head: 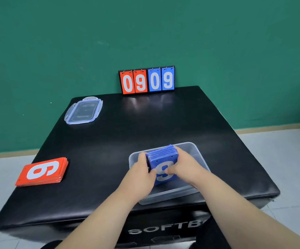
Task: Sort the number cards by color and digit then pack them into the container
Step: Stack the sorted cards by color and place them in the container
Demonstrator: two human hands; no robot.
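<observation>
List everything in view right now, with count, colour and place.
blue card stack: one, blue, white digit on top, held at the container
container: one, clear, near right of table
red card stack: one, red, white digit on top, near left of table
lid: one, clear, far left of table
scoreboard: one, two red and two blue cards reading 0909, far edge, against the green wall
table: one, black, padded
left hand: grips the blue stack's left side
right hand: fingers grip its right side
</observation>
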